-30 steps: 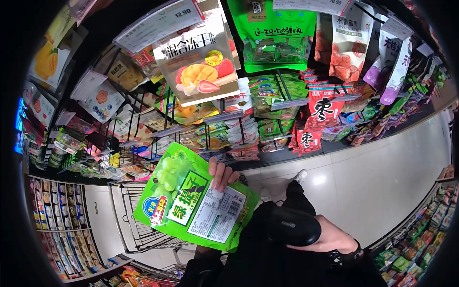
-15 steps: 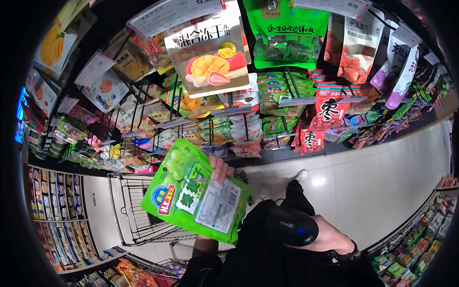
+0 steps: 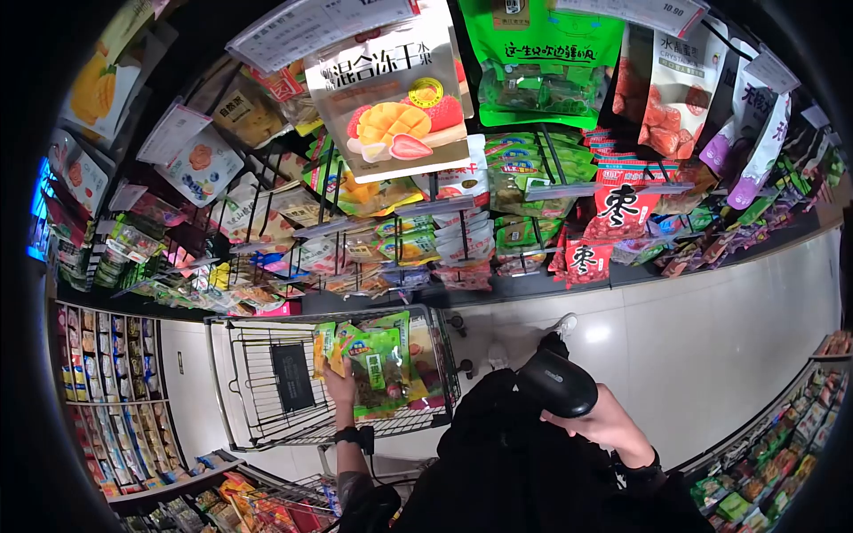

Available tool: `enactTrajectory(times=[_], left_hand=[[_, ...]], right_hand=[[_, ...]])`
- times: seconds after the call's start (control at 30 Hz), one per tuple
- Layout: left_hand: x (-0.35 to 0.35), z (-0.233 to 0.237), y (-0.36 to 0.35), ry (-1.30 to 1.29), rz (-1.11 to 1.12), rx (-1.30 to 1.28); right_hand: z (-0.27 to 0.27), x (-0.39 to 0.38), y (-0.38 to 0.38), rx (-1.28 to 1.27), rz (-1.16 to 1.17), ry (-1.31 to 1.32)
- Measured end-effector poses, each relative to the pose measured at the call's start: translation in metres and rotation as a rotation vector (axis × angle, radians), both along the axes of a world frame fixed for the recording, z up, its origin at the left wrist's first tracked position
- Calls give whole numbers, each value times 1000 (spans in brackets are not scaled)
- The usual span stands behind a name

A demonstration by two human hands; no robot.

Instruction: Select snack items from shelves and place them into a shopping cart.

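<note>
From where I stand, the step in hand looks like handling packets inside the grey wire shopping cart [image 3: 290, 377]. The left hand [image 3: 338, 384] touches the bottom of a small yellow plastic packet [image 3: 341, 357], near the middle of the cart; I can't tell whether its grip has closed. The right hand [image 3: 609, 428] has its grip wrapped around a black, rounded plastic handheld device [image 3: 557, 384], outside the cart's right edge. Any lift from here would call for a firm pinch and clearance over the wire rim.

Counting: one cart, one device, one bright green plastic packet [image 3: 380, 362] plainly facing up toward the cart's right edge; the other packets overlap too much to number. Two red jujube packets [image 3: 621, 210] face out from the rack.
</note>
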State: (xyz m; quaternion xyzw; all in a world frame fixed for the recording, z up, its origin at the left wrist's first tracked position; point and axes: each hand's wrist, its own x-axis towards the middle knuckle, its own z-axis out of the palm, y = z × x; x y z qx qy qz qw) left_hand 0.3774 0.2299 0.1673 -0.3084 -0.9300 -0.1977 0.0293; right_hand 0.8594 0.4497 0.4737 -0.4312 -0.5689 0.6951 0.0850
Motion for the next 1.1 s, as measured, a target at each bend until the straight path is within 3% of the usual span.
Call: enactTrajectory(times=[0.07, 0.2, 0.33, 0.47, 0.57, 0.7, 0.8, 0.83, 0.93, 1.1], left_hand=[[4, -24, 4, -205, -62, 9], [92, 45, 110, -704, -296, 181], [159, 81, 219, -865, -590, 448], [207, 101, 322, -862, -692, 619], [229, 136, 383, -364, -753, 725], [242, 140, 421, -545, -688, 902], [240, 145, 419, -584, -603, 629], [238, 127, 428, -576, -754, 784], [245, 109, 433, -1020, -803, 816], [237, 127, 396, -893, -783, 612]], right_hand=[[-5, 1, 0, 35, -8, -17], [-7, 1, 3, 3, -32, -64], [3, -1, 7, -21, -52, -101], [-1, 9, 2, 10, -102, -87], [-1, 18, -3, 16, -177, -86], [-15, 36, -9, -13, -279, -75], [-17, 45, -11, -49, -337, -99], [-19, 48, -12, -51, -345, -99], [-26, 53, -12, -51, -342, -101], [-21, 50, -8, -28, -346, -110]])
